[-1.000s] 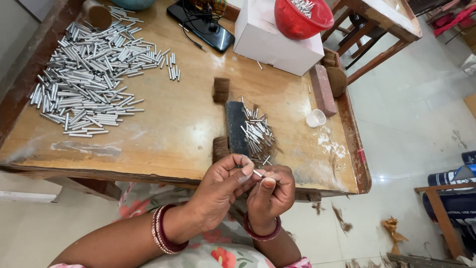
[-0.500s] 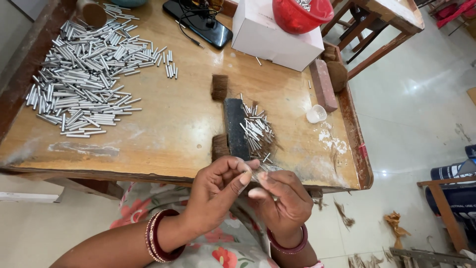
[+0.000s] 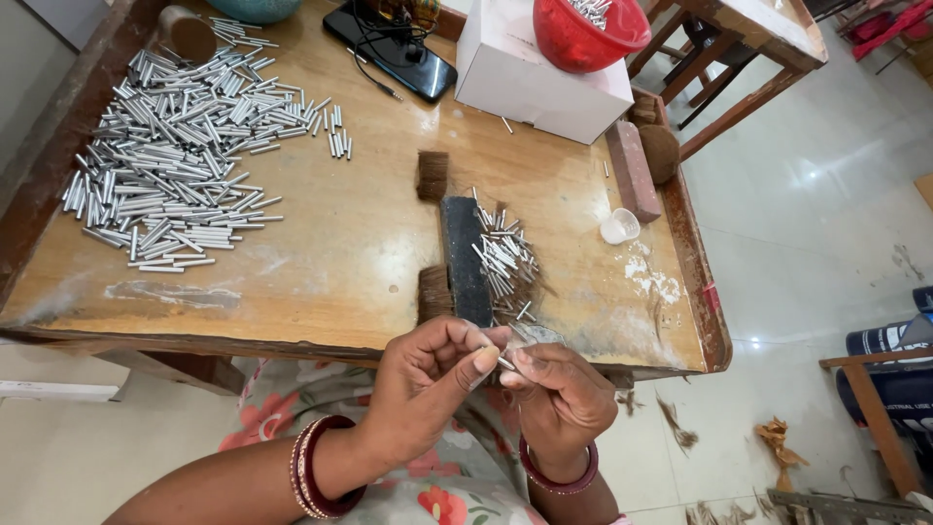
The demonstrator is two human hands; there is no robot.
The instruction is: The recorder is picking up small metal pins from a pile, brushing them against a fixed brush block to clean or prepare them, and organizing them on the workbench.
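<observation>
Now we see both hands drawn closer together than half a second ago, meeting just below the edge of the wooden table [image 3: 292, 282]; the left hand [image 3: 432, 379] pinches a small silver pin [image 3: 506, 363] between thumb and forefinger, and the right hand [image 3: 559, 394] pinches the same pin from the other side, fingertips touching; earlier the right hand sat lower and a little apart. Just above the hands, on the table, the small heap of short pins [image 3: 505, 262] lies beside the dark block [image 3: 465, 258], unchanged; the large spread of silver tubes [image 3: 175, 165] stays at the far left; the white box [image 3: 539, 78] and red bowl [image 3: 588, 34] remain at the back.
</observation>
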